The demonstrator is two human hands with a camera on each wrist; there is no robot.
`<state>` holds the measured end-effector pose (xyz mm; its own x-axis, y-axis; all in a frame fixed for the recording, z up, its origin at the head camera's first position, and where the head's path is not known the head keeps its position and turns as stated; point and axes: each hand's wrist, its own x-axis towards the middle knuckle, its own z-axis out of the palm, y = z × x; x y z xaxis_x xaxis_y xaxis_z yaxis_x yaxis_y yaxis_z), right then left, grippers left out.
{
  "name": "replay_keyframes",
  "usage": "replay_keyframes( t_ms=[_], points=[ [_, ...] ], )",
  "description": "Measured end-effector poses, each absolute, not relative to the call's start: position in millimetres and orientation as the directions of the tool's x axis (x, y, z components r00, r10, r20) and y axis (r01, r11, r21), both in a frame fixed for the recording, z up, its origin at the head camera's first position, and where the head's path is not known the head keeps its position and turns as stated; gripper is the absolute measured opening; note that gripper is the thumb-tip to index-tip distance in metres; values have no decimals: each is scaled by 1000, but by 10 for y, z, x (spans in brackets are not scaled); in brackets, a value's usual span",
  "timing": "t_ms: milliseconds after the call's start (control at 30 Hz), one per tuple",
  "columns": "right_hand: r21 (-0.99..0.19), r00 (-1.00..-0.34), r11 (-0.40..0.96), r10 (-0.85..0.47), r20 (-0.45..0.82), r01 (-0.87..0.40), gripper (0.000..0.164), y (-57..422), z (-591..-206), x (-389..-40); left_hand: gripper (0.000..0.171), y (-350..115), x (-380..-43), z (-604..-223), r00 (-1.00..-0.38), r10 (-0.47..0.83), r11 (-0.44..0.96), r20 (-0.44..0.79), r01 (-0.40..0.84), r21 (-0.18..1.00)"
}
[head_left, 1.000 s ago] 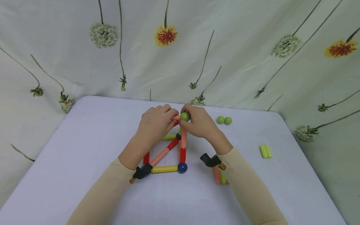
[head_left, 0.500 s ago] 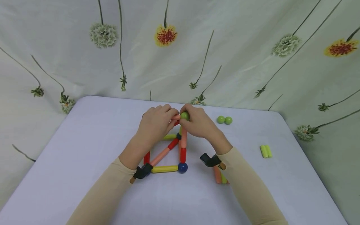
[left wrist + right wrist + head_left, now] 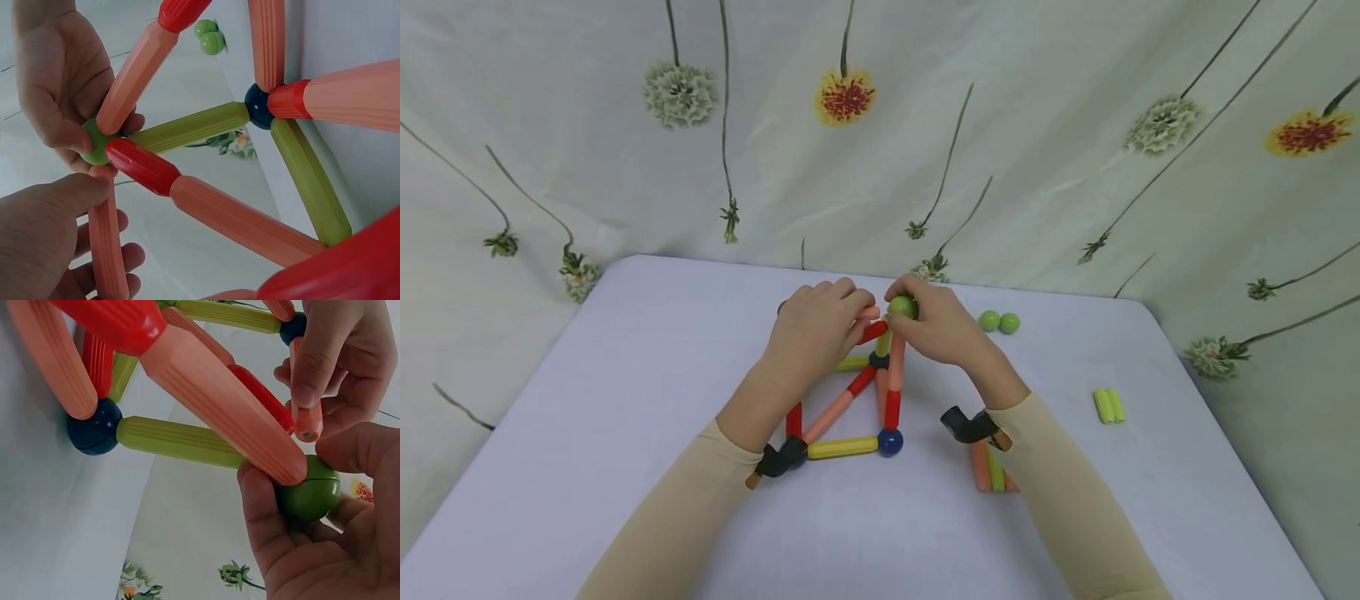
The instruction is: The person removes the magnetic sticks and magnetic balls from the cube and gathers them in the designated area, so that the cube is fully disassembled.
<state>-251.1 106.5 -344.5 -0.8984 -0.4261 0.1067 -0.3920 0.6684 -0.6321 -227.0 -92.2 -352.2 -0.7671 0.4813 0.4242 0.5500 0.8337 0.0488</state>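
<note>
My left hand point(image 3: 816, 329) grips a salmon magnetic rod point(image 3: 307, 422). In the right wrist view the rod's bare metal-tipped end stands a little apart from a green ball point(image 3: 312, 494). My right hand point(image 3: 936, 323) pinches that ball between thumb and fingers. The ball sits at the top of a frame of magnetic rods and balls; a yellow-green rod point(image 3: 194, 128) and red-and-salmon rods point(image 3: 244, 215) run up to it. At the frame's base are a dark blue ball point(image 3: 890, 442) and a yellow rod point(image 3: 842, 447). My left hand hides the frame's far-left part.
Two loose green balls point(image 3: 999, 322) lie at the back right of the white table point(image 3: 625, 375). Two short yellow-green rods point(image 3: 1108, 406) lie farther right. Several salmon and green rods point(image 3: 988, 468) lie partly under the right forearm. A flowered cloth point(image 3: 1000, 167) hangs behind.
The right hand and green ball have shifted slightly right, opening a gap from the salmon rod in the left hand. The frame's near-right corner has nudged along; the left hand has barely moved.
</note>
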Motion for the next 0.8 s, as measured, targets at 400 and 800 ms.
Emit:
replay_keyframes(
  t_ms=[400, 800],
  points=[
    [-625, -858, 646, -507, 77, -438, 31, 1252, -3374, -2563, 30, -910, -2274, -3537, -772, 484, 835, 412, 548, 48],
    [-586, -844, 653, -525, 108, -481, 26, 1273, -3415, -2616, 26, -892, -2274, -3545, -760, 490, 826, 426, 561, 51]
  ],
)
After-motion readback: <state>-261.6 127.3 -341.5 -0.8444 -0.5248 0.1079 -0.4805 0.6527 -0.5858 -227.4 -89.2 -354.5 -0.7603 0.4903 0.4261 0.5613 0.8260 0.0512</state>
